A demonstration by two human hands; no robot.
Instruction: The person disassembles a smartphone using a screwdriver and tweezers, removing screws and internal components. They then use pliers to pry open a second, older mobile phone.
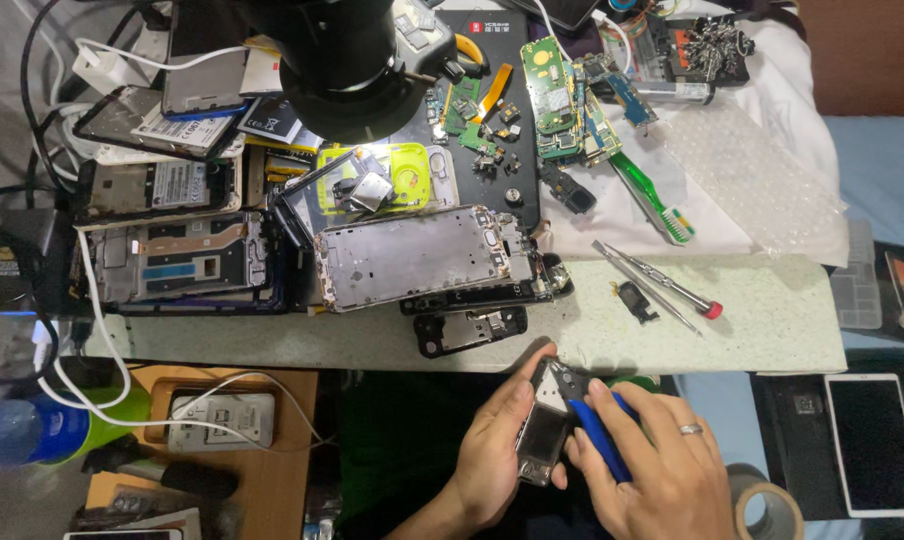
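Scanning from the left edge, I note a blue-and-green bottle below the bench, beside white cables. On the bench top lies a stack of opened phone bodies, and next to it a large bare metal phone frame with a yellow-green case behind it. A black microscope head hangs above that area. A small black bracket piece sits at the bench's front edge.

Below that edge, my left hand is closed around a small phone assembly, thumb on its left side, fingers wrapped behind; the assembly is held off the bench, in front of my lap. My right hand grips a blue pry tool, its tip pressed against the assembly's right edge. A ring shows on one finger.

Farther right, a green toothbrush, a red-capped screwdriver and tweezers rest on the bench, with a roll of tape at lower right.
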